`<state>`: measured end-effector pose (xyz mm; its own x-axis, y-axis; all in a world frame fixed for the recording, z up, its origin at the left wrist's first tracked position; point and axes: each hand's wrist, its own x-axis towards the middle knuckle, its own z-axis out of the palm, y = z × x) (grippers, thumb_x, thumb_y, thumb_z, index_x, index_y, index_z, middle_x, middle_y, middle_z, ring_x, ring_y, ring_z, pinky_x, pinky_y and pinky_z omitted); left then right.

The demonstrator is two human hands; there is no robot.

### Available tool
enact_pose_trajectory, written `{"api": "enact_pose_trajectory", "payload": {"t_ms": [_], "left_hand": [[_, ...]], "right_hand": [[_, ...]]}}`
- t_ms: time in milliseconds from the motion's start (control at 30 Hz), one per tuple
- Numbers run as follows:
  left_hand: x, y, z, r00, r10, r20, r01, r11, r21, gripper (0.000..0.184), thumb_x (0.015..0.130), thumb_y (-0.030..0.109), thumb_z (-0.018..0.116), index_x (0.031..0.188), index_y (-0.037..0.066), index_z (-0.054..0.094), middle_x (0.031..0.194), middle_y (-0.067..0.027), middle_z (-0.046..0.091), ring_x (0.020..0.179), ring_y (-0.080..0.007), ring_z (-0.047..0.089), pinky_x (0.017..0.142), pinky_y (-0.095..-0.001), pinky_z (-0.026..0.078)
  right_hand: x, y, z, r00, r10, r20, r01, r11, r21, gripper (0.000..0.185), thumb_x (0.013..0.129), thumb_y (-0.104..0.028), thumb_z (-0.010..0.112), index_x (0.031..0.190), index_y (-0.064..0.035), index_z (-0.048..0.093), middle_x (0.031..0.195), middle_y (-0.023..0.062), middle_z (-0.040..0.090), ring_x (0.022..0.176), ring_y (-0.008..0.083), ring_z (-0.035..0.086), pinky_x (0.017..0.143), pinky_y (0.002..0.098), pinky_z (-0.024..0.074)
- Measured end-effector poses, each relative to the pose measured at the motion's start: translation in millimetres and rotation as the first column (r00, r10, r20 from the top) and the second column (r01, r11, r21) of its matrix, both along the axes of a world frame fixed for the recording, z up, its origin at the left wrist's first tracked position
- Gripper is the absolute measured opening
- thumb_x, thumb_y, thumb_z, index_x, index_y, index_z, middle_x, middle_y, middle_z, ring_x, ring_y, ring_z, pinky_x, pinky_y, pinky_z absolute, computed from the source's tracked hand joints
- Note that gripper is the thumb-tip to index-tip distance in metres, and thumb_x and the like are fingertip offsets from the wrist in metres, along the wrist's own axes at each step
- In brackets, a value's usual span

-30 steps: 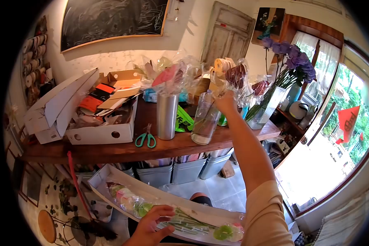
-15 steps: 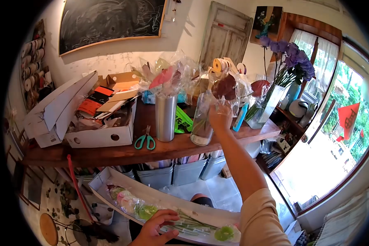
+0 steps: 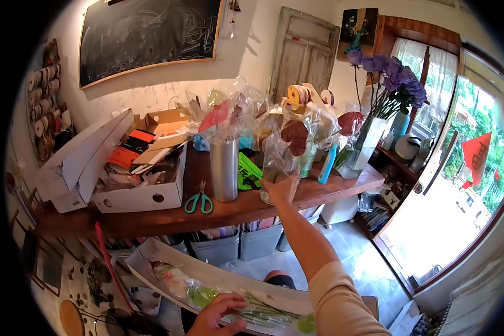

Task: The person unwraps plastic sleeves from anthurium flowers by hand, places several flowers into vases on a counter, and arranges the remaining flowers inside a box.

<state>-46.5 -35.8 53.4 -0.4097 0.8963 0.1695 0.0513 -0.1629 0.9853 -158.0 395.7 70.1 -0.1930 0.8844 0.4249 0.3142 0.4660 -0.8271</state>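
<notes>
My right hand (image 3: 280, 189) is wrapped around the lower part of a clear glass vase (image 3: 270, 166) on the wooden table. Dark red flowers (image 3: 294, 134) in clear plastic sleeves stand in that vase. My left hand (image 3: 221, 315) hovers at the near edge of a long white box (image 3: 145, 255), thumb and fingers apart. In the box lie green stems (image 3: 263, 311), plastic-wrapped pale pink flowers (image 3: 172, 278) and green flowers (image 3: 201, 295). To the left of the glass vase is a metal vase (image 3: 224, 171) holding more wrapped flowers.
Teal-handled scissors (image 3: 199, 200) lie on the wooden table (image 3: 145, 219) beside an open carton (image 3: 137, 199) of papers. A blue bottle (image 3: 327, 165) and a vase of purple flowers (image 3: 395, 75) stand farther right. Grey bins (image 3: 215, 249) sit underneath.
My right hand has moved down from the wrapped flowers to the lower part of the glass vase. The view has shifted slightly; my left hand stays by the box.
</notes>
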Motion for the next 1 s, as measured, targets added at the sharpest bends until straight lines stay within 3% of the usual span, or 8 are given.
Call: {"api": "enact_pose_trajectory", "payload": {"t_ms": [100,300,433,533,667,767,867,1000], "left_hand": [[-2,-4,-1,0.999,0.034,0.028,-0.034,0.999,-0.005,0.04,0.091,0.006,0.075,0.13,0.003,0.066,0.143,-0.0092,0.053,0.126,-0.0201,0.058,0.104,-0.0331,0.047],[-4,-5,-6,0.995,0.05,0.086,-0.052,0.998,0.023,0.041,0.091,0.007,0.075,0.131,0.003,0.065,0.145,-0.0093,0.052,0.127,-0.0198,0.057,0.103,-0.0331,0.046],[-7,-4,-12,0.996,0.051,0.072,-0.05,0.999,-0.012,0.041,0.093,0.01,0.076,0.132,0.003,0.065,0.144,-0.0094,0.052,0.126,-0.0202,0.057,0.104,-0.0337,0.046],[-8,-3,-11,0.995,0.053,0.08,-0.053,0.999,-0.01,0.041,0.094,0.013,0.076,0.131,0.002,0.064,0.145,-0.0095,0.052,0.126,-0.0201,0.057,0.104,-0.0342,0.046],[-10,0,-13,0.996,0.047,0.074,-0.046,0.999,-0.02,0.041,0.095,0.014,0.076,0.131,0.002,0.064,0.144,-0.0096,0.052,0.125,-0.0196,0.057,0.103,-0.0341,0.046],[-11,4,-24,0.998,0.036,0.047,-0.035,0.999,-0.026,0.041,0.094,0.012,0.076,0.131,0.001,0.063,0.144,-0.0099,0.052,0.124,-0.0197,0.058,0.103,-0.0341,0.047],[-8,8,-28,0.998,0.027,0.05,-0.024,0.999,-0.044,0.042,0.093,0.009,0.076,0.131,0.0,0.063,0.144,-0.0101,0.052,0.124,-0.0201,0.058,0.103,-0.0339,0.047],[-7,10,-19,0.999,0.02,0.05,-0.018,0.998,-0.053,0.042,0.092,0.006,0.076,0.131,0.001,0.063,0.143,-0.0101,0.053,0.125,-0.0206,0.058,0.103,-0.0331,0.047]], "right_hand": [[-1,23,-10,0.997,0.071,-0.002,-0.071,0.996,0.054,0.141,0.056,-0.035,0.101,0.163,-0.0013,0.015,0.154,0.0319,0.042,0.141,0.045,0.046,0.117,0.0465,0.0411],[19,63,-6,0.982,0.186,-0.019,-0.185,0.981,0.05,0.136,0.055,-0.038,0.096,0.162,-0.0018,0.021,0.15,0.0268,0.051,0.136,0.0407,0.053,0.114,0.0467,0.0444],[40,94,3,0.956,0.252,0.152,-0.25,0.968,-0.035,0.148,0.051,-0.046,0.101,0.163,0.0004,0.016,0.15,0.0274,0.052,0.137,0.0384,0.054,0.114,0.0443,0.0453],[47,141,-10,0.868,0.49,0.077,-0.489,0.872,-0.028,0.146,0.055,-0.041,0.103,0.164,0.001,0.015,0.15,0.0246,0.053,0.136,0.0305,0.056,0.11,0.0385,0.048],[57,147,-3,0.826,0.56,-0.055,-0.563,0.819,-0.111,0.136,0.066,-0.025,0.102,0.163,0.0047,0.01,0.151,0.0236,0.051,0.135,0.0247,0.055,0.108,0.0362,0.0498],[41,158,-4,0.865,0.413,-0.284,-0.388,0.911,0.141,0.107,0.076,-0.024,0.097,0.157,0.0057,0.034,0.138,0.0213,0.062,0.12,0.0204,0.063,0.1,0.0339,0.0539],[43,156,35,0.89,0.177,-0.419,-0.123,0.981,0.153,0.06,0.083,-0.031,0.091,0.127,0.004,0.069,0.112,0.0107,0.072,0.098,0.0164,0.066,0.083,0.0322,0.0533],[39,142,80,0.806,0.217,-0.551,-0.097,0.966,0.239,0.035,0.087,-0.028,0.087,0.104,0.0022,0.079,0.096,0.006,0.075,0.083,0.0132,0.064,0.075,0.0293,0.0504]]}}
